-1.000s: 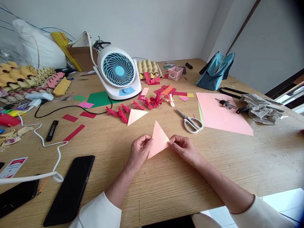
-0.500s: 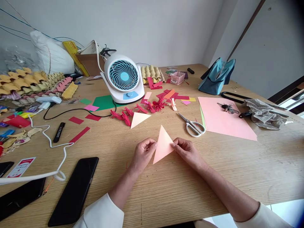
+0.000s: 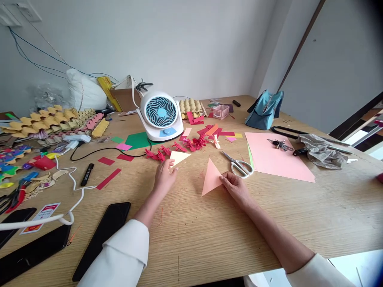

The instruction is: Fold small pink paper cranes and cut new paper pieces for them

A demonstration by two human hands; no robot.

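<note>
A salmon-pink paper triangle (image 3: 212,178) is pinched at its right edge by my right hand (image 3: 237,189), held just over the tabletop. My left hand (image 3: 164,175) is at the near left corner of a cream paper triangle (image 3: 180,158) lying on the table. Its thumb and curved fingers are apart, and the fingertips overlap that corner; whether they touch the paper is hard to see. Behind the cream triangle runs a row of crinkled red paper pieces (image 3: 200,142). White-handled scissors (image 3: 241,168) lie just beyond my right hand.
A white fan (image 3: 161,113) stands at the back. Pink sheets (image 3: 278,159) with keys (image 3: 279,144) on them lie to the right, by a blue bag (image 3: 265,111). A marker (image 3: 87,174), a white cable (image 3: 77,203) and a black phone (image 3: 101,239) are on the left.
My left hand has let go of the salmon-pink triangle and moved left and forward to the cream triangle. My right hand still holds the salmon-pink one. The view has shifted slightly.
</note>
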